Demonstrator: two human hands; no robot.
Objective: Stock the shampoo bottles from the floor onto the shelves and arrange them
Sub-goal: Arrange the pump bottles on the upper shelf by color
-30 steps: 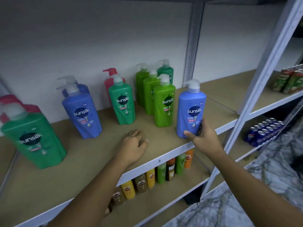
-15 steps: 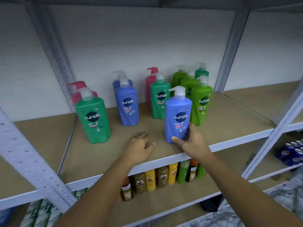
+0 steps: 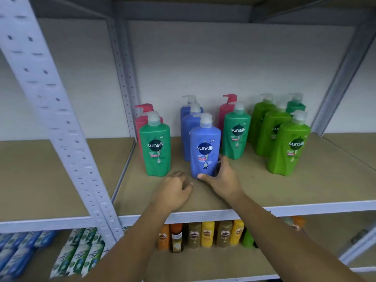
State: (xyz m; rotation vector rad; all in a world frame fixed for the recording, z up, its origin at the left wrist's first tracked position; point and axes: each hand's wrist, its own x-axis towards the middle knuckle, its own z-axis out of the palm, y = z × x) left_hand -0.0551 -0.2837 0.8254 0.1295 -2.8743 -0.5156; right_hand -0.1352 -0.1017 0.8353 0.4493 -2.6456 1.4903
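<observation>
Right hand (image 3: pixel 221 180) grips the front blue bottle (image 3: pixel 205 143) low on its body, thumb across the front of the base and fingers wrapped round its right side. Left hand (image 3: pixel 175 190) rests back-up on the shelf board (image 3: pixel 284 192) just left of that bottle. Its fingers are loosely curled and hold nothing. We cannot tell whether it touches the bottle.

Position: the front blue bottle stands upright on the board, label towards us, at the head of a file with two more blue bottles (image 3: pixel 190 127) directly behind it. To the left stands a dark green bottle (image 3: pixel 155 145) with pink bottles (image 3: pixel 142 119) behind. To the right are a second dark green bottle (image 3: pixel 237 133) and then the light green group (image 3: pixel 289 147).

Step, as we judge it: arranging, not fetching. The bottle looks placed in its colour file. The hand hides its lower right corner, so we cannot confirm the base sits flat.

Next move calls for:
- releasing the grip without rocking the bottle, which we expect is tall enough to tip into the file behind;
- checking that the label faces square and the front lines up with the dark green neighbours;
- going back down for more stock. The floor is out of view, so we cannot say how much remains.
</observation>
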